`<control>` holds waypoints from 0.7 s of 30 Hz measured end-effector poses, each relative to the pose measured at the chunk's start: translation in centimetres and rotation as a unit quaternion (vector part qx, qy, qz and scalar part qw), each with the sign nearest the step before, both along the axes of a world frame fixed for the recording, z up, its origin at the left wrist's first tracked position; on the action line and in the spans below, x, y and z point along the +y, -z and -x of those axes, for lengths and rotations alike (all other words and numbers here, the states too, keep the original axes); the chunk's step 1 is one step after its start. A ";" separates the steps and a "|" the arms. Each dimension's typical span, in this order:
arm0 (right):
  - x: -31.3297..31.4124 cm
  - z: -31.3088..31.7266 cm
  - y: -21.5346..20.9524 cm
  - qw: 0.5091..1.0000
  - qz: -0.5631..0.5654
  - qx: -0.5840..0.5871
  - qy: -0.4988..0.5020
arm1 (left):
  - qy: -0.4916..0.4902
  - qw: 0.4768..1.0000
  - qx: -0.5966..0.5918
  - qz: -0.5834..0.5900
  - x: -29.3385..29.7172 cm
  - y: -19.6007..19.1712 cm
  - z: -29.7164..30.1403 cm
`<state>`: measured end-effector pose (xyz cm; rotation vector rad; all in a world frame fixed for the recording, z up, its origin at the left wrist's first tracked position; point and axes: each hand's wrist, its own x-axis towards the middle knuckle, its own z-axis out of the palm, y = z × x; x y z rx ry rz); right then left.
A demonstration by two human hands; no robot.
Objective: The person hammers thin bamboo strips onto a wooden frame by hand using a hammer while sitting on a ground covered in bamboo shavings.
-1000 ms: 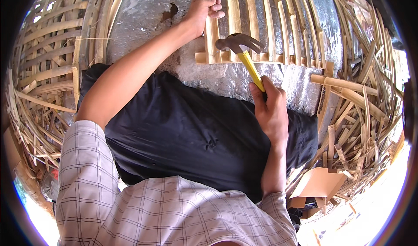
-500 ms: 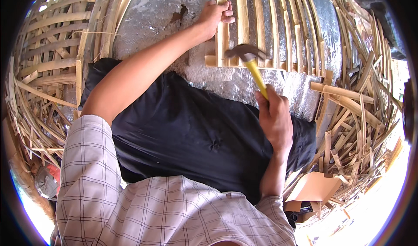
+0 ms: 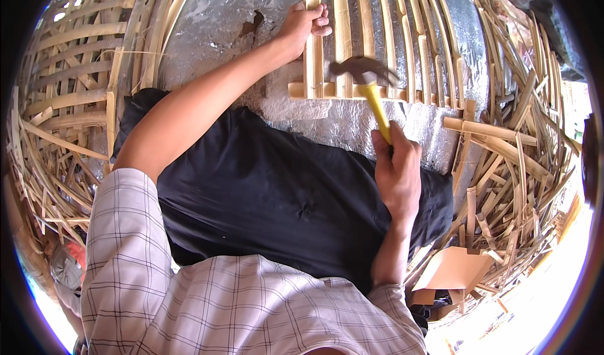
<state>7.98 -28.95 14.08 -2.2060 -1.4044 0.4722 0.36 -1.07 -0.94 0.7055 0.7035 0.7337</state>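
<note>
At upper centre our left hand [image 3: 303, 28] grips a flat bamboo strip [image 3: 313, 72]; rightward, our right hand [image 3: 399, 174] clasps a curve-clawed, yellow-handled hammer [image 3: 373, 97].

Both lower sides are burned out to white. Glints are thrown by the silvery sheet [image 3: 207, 28], the hammer head [image 3: 361, 69] is blurred, and outer strips [image 3: 78, 35] are visibly bent.

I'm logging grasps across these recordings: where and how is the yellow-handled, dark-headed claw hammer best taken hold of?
Probably by the lower part of its slim yellow handle, coming from the person's near right side with a wrapping grip. The handle slants down toward the right hand, which grips it there, while the wide, curved dark claw head lies at the far end.
</note>
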 end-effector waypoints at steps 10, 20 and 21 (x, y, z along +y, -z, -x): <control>0.5 -0.6 0.4 0.998 0.035 0.022 -0.040 | -0.018 1.000 -0.004 0.024 -0.4 -0.5 0.0; 0.6 0.1 0.7 0.997 0.036 0.008 -0.062 | -0.003 1.000 -0.008 0.002 -0.1 -0.6 -0.5; 0.6 0.2 0.2 0.997 0.043 0.029 -0.054 | -0.010 1.000 -0.009 0.014 -0.2 -0.4 -0.3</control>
